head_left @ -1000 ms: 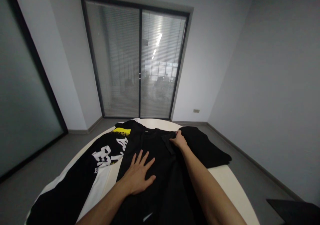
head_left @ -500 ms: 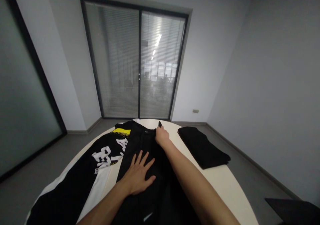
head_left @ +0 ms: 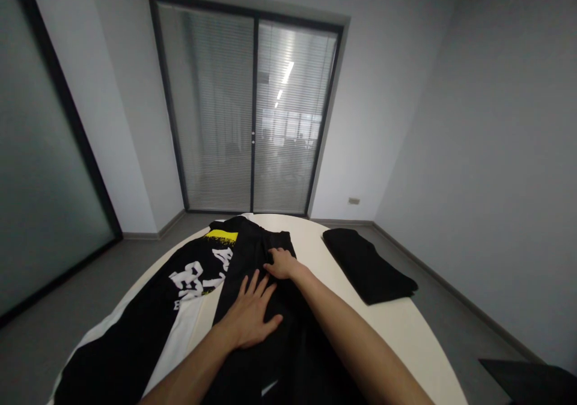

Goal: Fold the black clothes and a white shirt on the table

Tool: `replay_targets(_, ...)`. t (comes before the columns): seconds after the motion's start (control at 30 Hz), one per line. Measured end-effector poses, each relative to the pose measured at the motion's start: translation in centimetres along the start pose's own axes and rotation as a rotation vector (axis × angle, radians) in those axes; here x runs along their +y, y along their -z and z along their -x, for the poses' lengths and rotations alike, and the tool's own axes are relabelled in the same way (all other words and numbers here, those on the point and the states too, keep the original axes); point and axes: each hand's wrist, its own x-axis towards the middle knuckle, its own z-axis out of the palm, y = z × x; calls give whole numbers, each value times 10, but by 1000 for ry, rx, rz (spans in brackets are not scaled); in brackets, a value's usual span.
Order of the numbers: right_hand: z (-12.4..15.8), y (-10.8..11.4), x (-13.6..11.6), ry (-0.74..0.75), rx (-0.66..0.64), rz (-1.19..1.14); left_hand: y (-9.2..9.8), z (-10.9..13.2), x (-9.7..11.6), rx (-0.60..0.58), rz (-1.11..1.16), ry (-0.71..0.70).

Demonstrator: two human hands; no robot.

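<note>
The black garment [head_left: 288, 357] is laid on the table [head_left: 406, 333], its long axis run from the table's near edge toward its far edge. The left hand [head_left: 250, 321] is pressed flat on it, fingers spread, nothing gripped. The right hand [head_left: 282, 265] is laid palm down farther up the table, likewise open.

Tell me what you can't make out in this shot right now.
Head view:
Near end of the black garment: cut off by the bottom edge.
Lettering on the printed garment: partly overlapped by the black garment, unreadable.
The dark object at bottom right: cut by the frame, unidentifiable.
Whether the right hand pinches fabric: hidden under its palm.
</note>
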Motion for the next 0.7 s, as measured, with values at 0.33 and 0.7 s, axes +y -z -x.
replay_targets(0.33, 22, -16, 16, -79, 54, 75, -3, -4, 4, -5, 2, -6)
replay_targets(0.7, 32, -11, 12, -191, 280, 199, -9, -4, 1, 69, -17, -11)
